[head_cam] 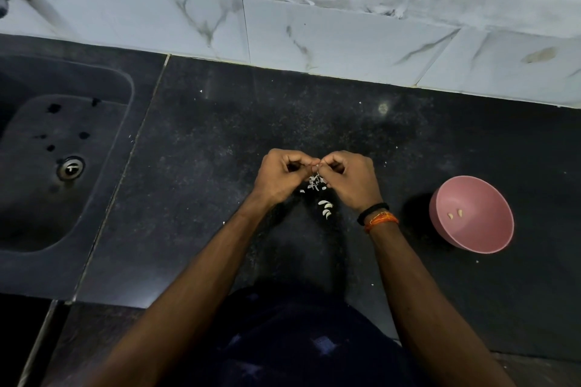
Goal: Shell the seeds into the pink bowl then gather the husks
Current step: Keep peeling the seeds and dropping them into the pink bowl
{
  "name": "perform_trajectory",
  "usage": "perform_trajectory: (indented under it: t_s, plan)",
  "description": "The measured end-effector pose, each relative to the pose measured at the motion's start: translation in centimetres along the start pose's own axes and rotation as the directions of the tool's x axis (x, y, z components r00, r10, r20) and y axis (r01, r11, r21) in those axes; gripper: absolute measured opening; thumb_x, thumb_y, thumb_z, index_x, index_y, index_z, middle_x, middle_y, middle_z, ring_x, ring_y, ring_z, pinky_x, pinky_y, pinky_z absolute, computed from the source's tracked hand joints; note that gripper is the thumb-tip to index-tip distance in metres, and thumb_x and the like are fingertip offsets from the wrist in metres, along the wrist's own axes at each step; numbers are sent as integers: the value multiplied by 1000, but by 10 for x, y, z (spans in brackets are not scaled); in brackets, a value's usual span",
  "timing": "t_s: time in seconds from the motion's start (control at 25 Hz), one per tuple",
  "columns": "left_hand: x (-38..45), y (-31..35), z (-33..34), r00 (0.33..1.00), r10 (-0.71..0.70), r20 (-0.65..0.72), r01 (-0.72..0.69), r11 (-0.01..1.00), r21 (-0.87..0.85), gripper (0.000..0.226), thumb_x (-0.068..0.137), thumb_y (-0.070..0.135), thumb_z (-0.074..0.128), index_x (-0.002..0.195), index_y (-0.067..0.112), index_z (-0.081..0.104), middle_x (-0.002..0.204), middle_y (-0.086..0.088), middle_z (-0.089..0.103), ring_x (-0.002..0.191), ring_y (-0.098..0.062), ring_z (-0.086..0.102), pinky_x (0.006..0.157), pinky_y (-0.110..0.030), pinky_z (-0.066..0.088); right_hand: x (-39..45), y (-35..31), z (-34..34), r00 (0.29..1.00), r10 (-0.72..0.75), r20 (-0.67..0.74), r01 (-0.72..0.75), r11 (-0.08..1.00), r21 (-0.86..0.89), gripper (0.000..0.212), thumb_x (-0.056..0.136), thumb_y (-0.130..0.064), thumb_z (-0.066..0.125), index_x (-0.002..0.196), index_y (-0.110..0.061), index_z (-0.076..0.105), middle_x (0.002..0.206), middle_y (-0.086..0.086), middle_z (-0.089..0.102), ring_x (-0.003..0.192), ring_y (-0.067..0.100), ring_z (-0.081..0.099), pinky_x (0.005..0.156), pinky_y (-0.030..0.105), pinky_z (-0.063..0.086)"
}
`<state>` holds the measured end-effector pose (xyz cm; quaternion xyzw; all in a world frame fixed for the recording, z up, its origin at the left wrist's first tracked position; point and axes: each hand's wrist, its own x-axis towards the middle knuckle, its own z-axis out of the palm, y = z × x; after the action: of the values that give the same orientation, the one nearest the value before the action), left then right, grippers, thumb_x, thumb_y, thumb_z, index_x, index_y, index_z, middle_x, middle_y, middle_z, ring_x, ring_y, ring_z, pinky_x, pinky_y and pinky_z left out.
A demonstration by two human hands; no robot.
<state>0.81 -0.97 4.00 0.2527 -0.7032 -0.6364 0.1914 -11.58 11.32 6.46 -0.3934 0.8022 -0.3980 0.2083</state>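
One seed (pixel 315 167) is pinched between left hand (pixel 279 174) and right hand (pixel 352 179), left of pink bowl (pixel 471 214). Judged tiny, light, brittle: best nipped at edges. Husks (pixel 315 183) are scattered underneath.

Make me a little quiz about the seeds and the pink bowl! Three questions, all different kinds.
1. True or false: the pink bowl sits beside the person's left hand.
2. How many shelled seeds lie in the bowl?
3. The husks lie: A) in the sink, B) on the counter under the hands, C) in the bowl.

Key:
1. False; it is out past the right hand.
2. Two.
3. B.
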Motion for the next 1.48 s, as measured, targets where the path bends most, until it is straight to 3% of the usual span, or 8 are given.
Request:
perform_trajectory:
  t_s: [0.16,0.4,0.68,0.92,1.04,1.24,1.48]
  plan:
    - [1,2,1,999,-38,-3,37,997,-73,14,87,6,75,97,15,79,93,-4,78,87,-18,74,72,-29,59,1,0,0,998,65,-2,-64,993,104,9,86,-20,71,81,-14,77,70,-5,71,65,13,69,66,31,58]
    - [-1,3,2,996,-86,28,90,981,-170,14,89,-1,71,102,2,76,97,-18,75,86,-24,70,71,-31,59,-1,1,2,967,243,72,-251,877,409,9,88,-6,69,83,-5,77,72,16,72,63,19,66,61,31,56]
    - [-1,2,2,989,-118,91,136,962,-237,16,92,-3,66,107,-2,72,95,-21,73,83,-27,71,77,-38,61,-4,-2,3,939,322,120,-331,751,571,15,88,1,66,78,-5,76,67,9,68,61,16,62,58,27,54]
    - [-4,2,3,989,-91,114,118,956,-268,22,95,-3,62,116,-2,67,89,-19,69,82,-27,69,76,-37,61,-4,-3,4,921,358,155,-376,706,600,12,90,0,66,82,0,75,69,10,67,62,14,61,58,25,54]
    - [-5,2,2,991,-72,115,100,960,-263,20,96,-3,61,115,-5,67,98,-31,68,86,-31,70,78,-38,61,-4,-3,4,915,371,155,-388,708,591,14,90,-1,66,79,-3,75,66,8,67,61,15,61,59,26,54]
    - [-5,3,1,991,-66,113,93,965,-245,26,87,-9,68,113,-7,68,99,-27,71,89,-31,71,79,-37,62,-3,-2,5,928,348,133,-361,750,554,17,91,-4,65,77,-7,75,78,20,71,62,16,61,61,30,54]
    - [-4,4,3,993,-85,81,101,970,-222,20,88,-7,68,108,-6,69,93,-24,71,85,-30,71,76,-40,62,-4,-2,4,932,340,128,-355,777,519,15,92,-4,65,81,-3,75,67,3,69,62,14,61,60,27,53]
